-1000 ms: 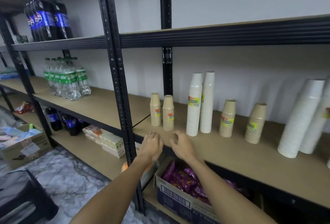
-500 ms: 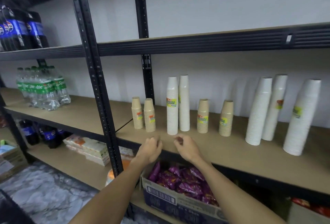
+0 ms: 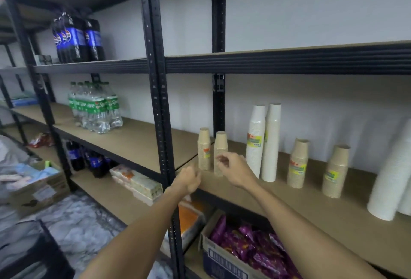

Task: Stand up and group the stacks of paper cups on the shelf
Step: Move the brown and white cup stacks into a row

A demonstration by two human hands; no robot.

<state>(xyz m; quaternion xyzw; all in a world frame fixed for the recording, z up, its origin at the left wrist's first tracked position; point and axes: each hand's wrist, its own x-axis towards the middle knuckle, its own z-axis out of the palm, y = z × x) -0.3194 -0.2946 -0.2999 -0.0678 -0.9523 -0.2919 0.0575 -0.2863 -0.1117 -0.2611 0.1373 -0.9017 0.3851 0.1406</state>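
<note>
Both hands are lifting off the shelf (image 3: 295,198) edge toward the outer brown stack (image 3: 204,145) and inner brown stack (image 3: 220,143), both standing upright at its left end. Of the two, the right hand (image 3: 235,170) is hovering nearer, fingers loosely spread and empty, just before the inner brown stack; the left hand (image 3: 188,179) is hanging below the outer one, fingers curling away, so I cannot tell its grip.

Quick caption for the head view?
The left hand and right hand reach toward two short brown cup stacks on the shelf.
</note>
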